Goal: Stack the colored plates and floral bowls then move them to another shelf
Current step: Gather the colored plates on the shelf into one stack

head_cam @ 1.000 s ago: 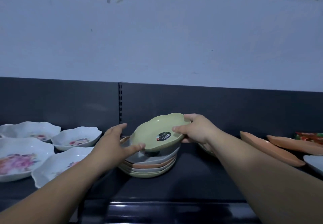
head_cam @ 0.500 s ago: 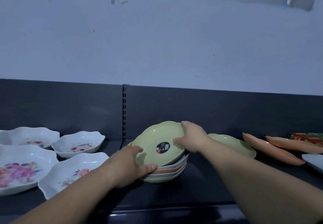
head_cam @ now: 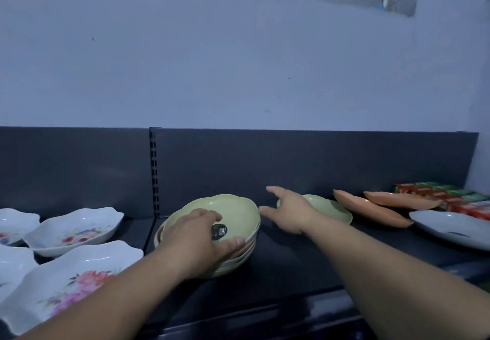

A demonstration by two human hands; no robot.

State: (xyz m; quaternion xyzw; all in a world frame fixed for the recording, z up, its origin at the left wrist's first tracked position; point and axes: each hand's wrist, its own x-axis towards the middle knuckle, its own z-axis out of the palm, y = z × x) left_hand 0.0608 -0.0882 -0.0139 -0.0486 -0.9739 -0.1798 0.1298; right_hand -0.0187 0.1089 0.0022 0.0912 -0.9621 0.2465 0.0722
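A stack of colored plates (head_cam: 240, 256) stands mid-shelf, topped by a green plate (head_cam: 233, 211) with a dark sticker. My left hand (head_cam: 201, 239) holds the stack's near rim, fingers over the top plate and thumb along the front edge. My right hand (head_cam: 289, 211) hovers open just right of the stack, fingers spread, in front of a single green plate (head_cam: 331, 208) lying on the shelf. Two orange plates (head_cam: 371, 211) (head_cam: 400, 200) lie further right. Several white floral bowls (head_cam: 74, 229) (head_cam: 61, 284) sit at the left.
A grey-white plate (head_cam: 450, 228) lies at the far right beside red and green boxes (head_cam: 450, 196). The dark shelf (head_cam: 291, 268) has a back panel with a slotted upright (head_cam: 153, 172). Bare shelf lies between the stack and the front edge.
The green plate has been set flat on the stack. My right hand let go of it and moved right toward the single green plate. My left hand stays on the stack's rim.
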